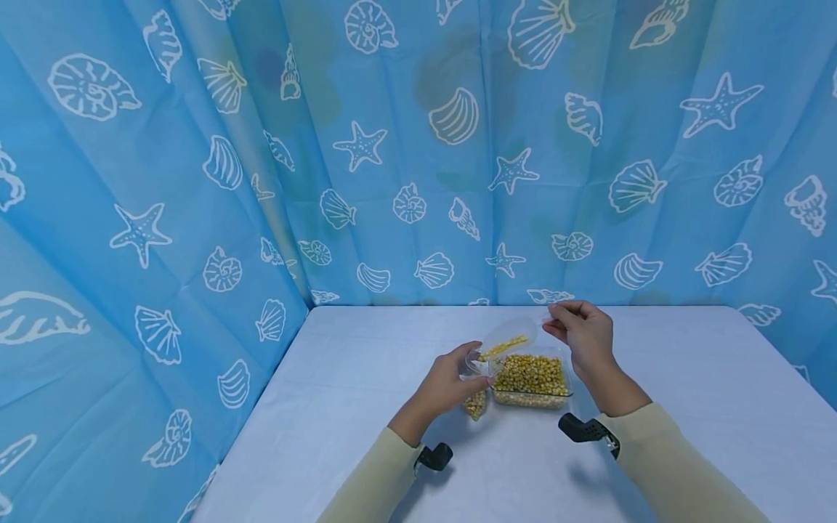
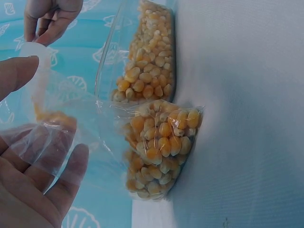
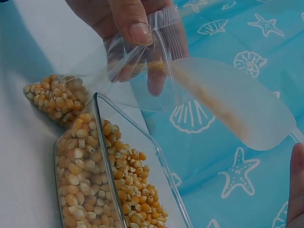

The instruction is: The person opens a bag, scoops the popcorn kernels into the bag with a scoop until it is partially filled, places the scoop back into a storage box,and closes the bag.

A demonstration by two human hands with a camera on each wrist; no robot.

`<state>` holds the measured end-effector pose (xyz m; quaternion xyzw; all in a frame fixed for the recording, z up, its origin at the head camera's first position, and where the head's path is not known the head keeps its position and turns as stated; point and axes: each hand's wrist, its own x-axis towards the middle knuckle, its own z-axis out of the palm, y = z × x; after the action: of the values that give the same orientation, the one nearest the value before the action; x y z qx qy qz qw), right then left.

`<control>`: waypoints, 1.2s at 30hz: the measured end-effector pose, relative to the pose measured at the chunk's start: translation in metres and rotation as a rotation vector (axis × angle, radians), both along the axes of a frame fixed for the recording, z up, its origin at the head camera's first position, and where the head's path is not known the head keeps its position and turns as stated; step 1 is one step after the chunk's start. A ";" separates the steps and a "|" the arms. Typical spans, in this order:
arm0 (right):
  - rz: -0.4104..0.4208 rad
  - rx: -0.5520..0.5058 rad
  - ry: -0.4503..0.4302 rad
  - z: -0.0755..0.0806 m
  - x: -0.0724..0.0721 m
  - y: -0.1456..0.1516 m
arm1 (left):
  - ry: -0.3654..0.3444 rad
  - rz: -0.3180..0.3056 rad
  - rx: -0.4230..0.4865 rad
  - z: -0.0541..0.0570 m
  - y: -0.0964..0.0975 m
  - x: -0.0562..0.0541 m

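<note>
My left hand (image 1: 447, 378) holds the mouth of a clear zip-lock bag (image 3: 59, 97), thumb on the near side and fingers behind the plastic. Corn kernels fill the bag's lower end, which hangs down beside a glass container (image 3: 108, 161). In my right hand (image 1: 588, 338), the fingertips pinch the handle of a translucent white scoop (image 3: 256, 109). The scoop tilts toward the bag with its tip at the opening, and a line of kernels (image 1: 506, 347) lies along it. More corn kernels (image 1: 530, 374) fill much of the container, below the scoop.
A white cloth covers the table (image 1: 314, 428). Behind it and on the left hangs a blue curtain (image 1: 405, 160) with white shell and starfish prints. Black wrist cameras (image 1: 434, 457) sit on both sleeves.
</note>
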<state>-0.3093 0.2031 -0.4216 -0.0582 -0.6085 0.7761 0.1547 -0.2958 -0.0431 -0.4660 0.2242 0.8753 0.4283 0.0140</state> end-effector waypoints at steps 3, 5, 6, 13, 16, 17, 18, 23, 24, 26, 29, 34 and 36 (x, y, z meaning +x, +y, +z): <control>-0.002 0.001 -0.002 0.000 0.000 0.000 | 0.001 -0.001 -0.001 0.000 0.000 0.000; -0.003 0.005 -0.003 0.000 0.000 0.000 | 0.005 -0.004 0.002 0.000 0.000 0.000; -0.003 0.006 -0.003 0.000 0.000 0.000 | 0.007 -0.004 0.002 0.000 0.000 0.000; 0.001 0.009 0.002 0.001 0.001 0.000 | 0.014 -0.009 -0.003 -0.001 0.000 0.000; 0.001 0.011 0.001 0.001 0.001 0.000 | 0.013 -0.016 0.005 -0.002 -0.001 -0.001; 0.002 0.011 0.002 0.001 0.002 0.000 | 0.013 -0.017 0.007 -0.002 -0.001 -0.001; 0.002 0.010 0.004 0.001 0.002 0.000 | 0.014 -0.018 0.008 -0.003 -0.001 -0.001; -0.002 0.015 0.010 0.001 0.001 0.000 | 0.018 -0.022 0.017 -0.002 -0.001 0.000; -0.003 0.019 0.009 0.001 0.001 0.000 | 0.018 -0.022 0.017 -0.002 -0.001 0.000; -0.003 0.028 0.008 0.001 0.001 0.000 | 0.018 -0.019 0.013 -0.003 -0.001 0.000; -0.005 0.040 0.000 0.001 0.001 0.001 | 0.018 -0.021 0.015 -0.003 -0.001 0.000; -0.007 0.052 -0.018 0.002 0.002 0.002 | 0.014 -0.025 0.023 -0.002 0.000 0.000; -0.008 0.059 -0.022 0.002 0.003 0.002 | 0.013 -0.021 0.017 -0.002 0.000 0.000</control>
<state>-0.3066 0.2055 -0.4196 -0.0646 -0.6325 0.7566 0.1529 -0.2958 -0.0434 -0.4678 0.2361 0.8693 0.4342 0.0110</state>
